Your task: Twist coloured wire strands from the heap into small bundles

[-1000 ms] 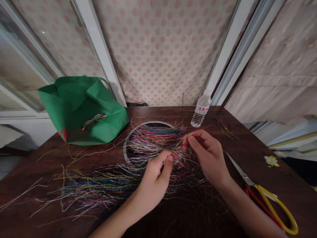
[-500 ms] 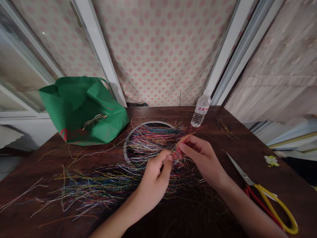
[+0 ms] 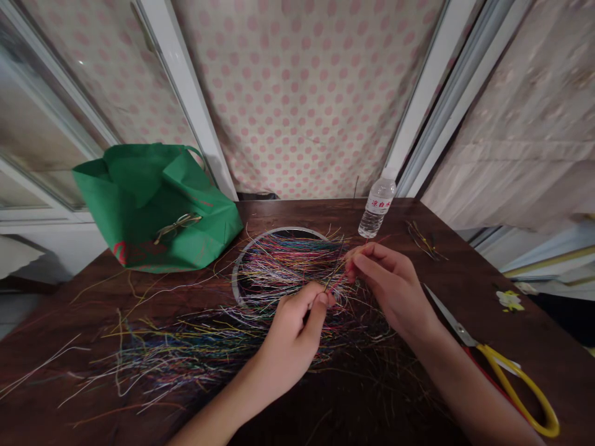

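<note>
Many thin coloured wires [image 3: 279,263] lie across a round grey-rimmed tray [image 3: 235,282] in the middle of the table. A second heap of wires [image 3: 195,350] spreads nearer to me, toward the left. My left hand [image 3: 297,322] pinches thin wires between thumb and forefinger just over the tray's near right edge; a dark strand rises from its fingertips. To its right, my right hand [image 3: 390,285] is closed on reddish and yellowish wire ends. A pinkish strand runs between the two hands.
A green bag [image 3: 153,204] stands at the back left with a tied bundle on it. At the back right is a water bottle [image 3: 377,207]. Large scissors [image 3: 469,339] with red and yellow handles lie beside my right forearm. A few loose wires [image 3: 423,240] rest behind them.
My right hand has moved right, away from my left hand, and the gap between them has widened. My left hand has shifted slightly right. The dark strand now leans further right.
</note>
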